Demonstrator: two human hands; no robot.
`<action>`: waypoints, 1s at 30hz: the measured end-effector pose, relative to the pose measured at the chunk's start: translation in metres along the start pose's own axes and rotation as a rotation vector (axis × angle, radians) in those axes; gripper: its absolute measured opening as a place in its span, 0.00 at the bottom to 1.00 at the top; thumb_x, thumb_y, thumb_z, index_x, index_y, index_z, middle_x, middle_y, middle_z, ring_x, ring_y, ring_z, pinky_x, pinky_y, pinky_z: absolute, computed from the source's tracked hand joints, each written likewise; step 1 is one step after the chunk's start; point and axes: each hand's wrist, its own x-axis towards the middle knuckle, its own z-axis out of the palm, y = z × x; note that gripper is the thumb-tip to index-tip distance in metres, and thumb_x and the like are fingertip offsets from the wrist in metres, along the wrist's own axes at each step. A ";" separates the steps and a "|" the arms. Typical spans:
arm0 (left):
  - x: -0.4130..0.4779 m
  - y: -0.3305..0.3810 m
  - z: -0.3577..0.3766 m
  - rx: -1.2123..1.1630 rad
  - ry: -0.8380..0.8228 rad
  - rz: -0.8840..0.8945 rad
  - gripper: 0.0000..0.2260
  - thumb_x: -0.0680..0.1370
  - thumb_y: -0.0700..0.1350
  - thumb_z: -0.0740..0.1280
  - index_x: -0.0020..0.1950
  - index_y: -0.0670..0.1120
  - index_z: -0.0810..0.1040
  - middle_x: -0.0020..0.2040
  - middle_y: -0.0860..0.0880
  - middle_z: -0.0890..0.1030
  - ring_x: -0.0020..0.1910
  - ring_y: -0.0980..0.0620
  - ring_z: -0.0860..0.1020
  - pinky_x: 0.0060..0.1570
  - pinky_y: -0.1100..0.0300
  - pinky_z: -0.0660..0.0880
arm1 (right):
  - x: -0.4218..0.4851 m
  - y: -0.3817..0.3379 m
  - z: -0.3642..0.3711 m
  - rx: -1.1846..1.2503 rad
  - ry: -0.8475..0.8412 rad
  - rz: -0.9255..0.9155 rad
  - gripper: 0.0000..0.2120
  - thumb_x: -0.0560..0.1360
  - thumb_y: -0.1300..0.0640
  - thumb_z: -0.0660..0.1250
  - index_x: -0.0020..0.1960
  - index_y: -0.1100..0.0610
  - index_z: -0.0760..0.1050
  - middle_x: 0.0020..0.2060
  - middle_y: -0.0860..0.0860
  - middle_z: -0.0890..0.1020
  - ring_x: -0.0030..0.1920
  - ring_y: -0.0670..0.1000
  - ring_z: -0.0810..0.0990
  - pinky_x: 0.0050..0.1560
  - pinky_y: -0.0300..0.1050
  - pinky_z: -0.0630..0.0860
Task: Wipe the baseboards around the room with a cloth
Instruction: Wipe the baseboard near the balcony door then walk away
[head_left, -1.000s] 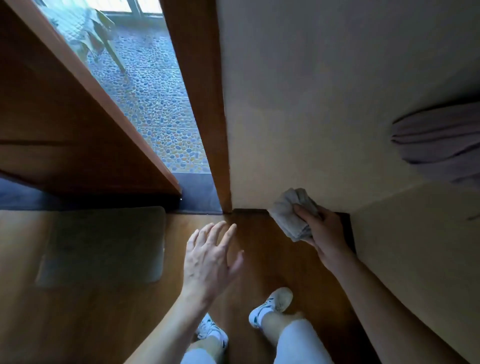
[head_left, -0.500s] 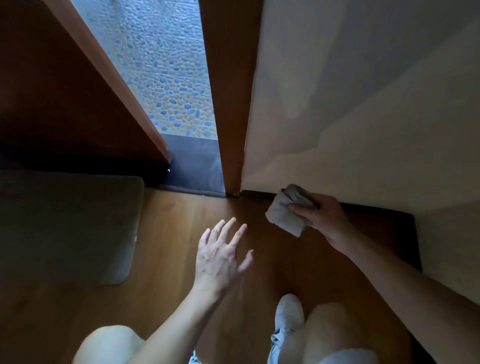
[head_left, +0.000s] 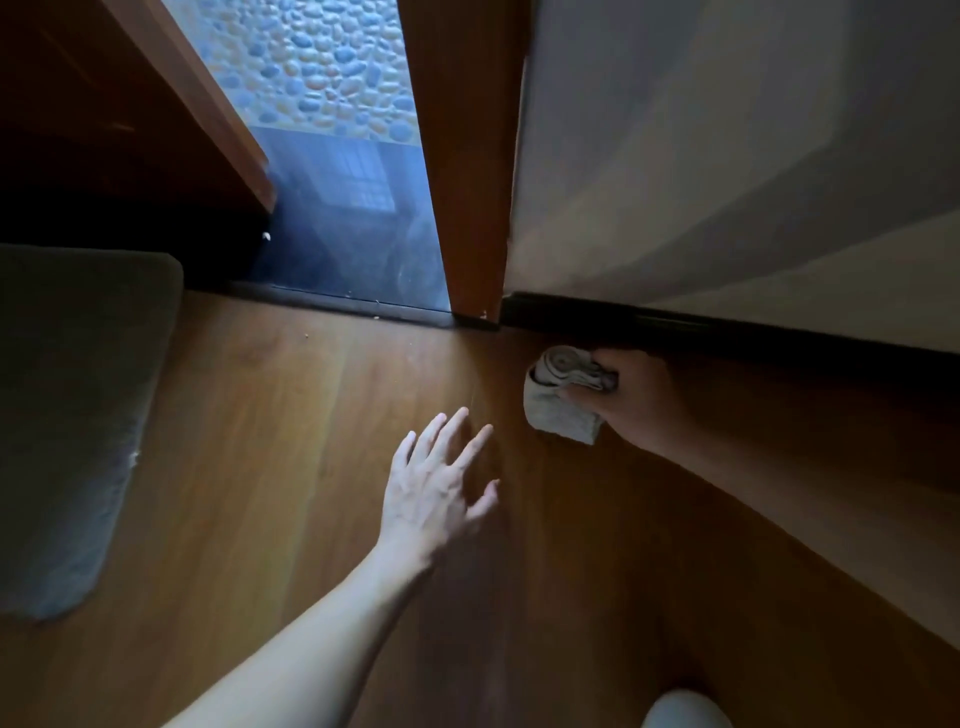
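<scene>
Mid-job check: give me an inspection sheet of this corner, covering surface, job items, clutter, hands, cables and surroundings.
Surface: brown wooden plank floor, a few pale specks near the threshold.
Job's things: crumpled grey cloth; dark baseboard under the pale wall.
Clutter: grey-green floor mat at left.
Grippers: right hand grips the cloth beside the baseboard; left hand open, fingers spread over the floor.
Cables: nothing seen.
Surroundings: wooden door frame post, pebbled ground outside.

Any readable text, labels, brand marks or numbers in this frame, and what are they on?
None: no text, label or number shows on the cloth in the right hand, the baseboard, the door frame, the mat or the floor.
</scene>
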 end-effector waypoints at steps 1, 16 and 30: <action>0.001 -0.005 0.008 -0.007 0.025 0.007 0.28 0.79 0.64 0.58 0.79 0.60 0.62 0.81 0.50 0.59 0.80 0.49 0.57 0.78 0.47 0.55 | 0.004 0.006 0.011 0.010 0.064 -0.019 0.09 0.71 0.50 0.76 0.48 0.52 0.82 0.39 0.38 0.81 0.40 0.32 0.79 0.36 0.25 0.71; 0.003 -0.017 0.045 0.021 0.190 0.056 0.29 0.77 0.63 0.59 0.78 0.59 0.66 0.80 0.49 0.63 0.79 0.47 0.62 0.75 0.42 0.59 | 0.038 -0.004 0.065 -0.099 0.498 -0.054 0.13 0.75 0.51 0.72 0.53 0.59 0.81 0.50 0.54 0.83 0.51 0.51 0.82 0.47 0.40 0.77; 0.004 -0.017 0.047 0.040 0.206 0.066 0.29 0.78 0.63 0.59 0.78 0.58 0.66 0.80 0.48 0.63 0.79 0.45 0.61 0.75 0.41 0.59 | 0.040 -0.005 0.073 -0.188 0.571 0.076 0.14 0.74 0.45 0.69 0.44 0.57 0.79 0.42 0.51 0.81 0.41 0.51 0.81 0.36 0.45 0.77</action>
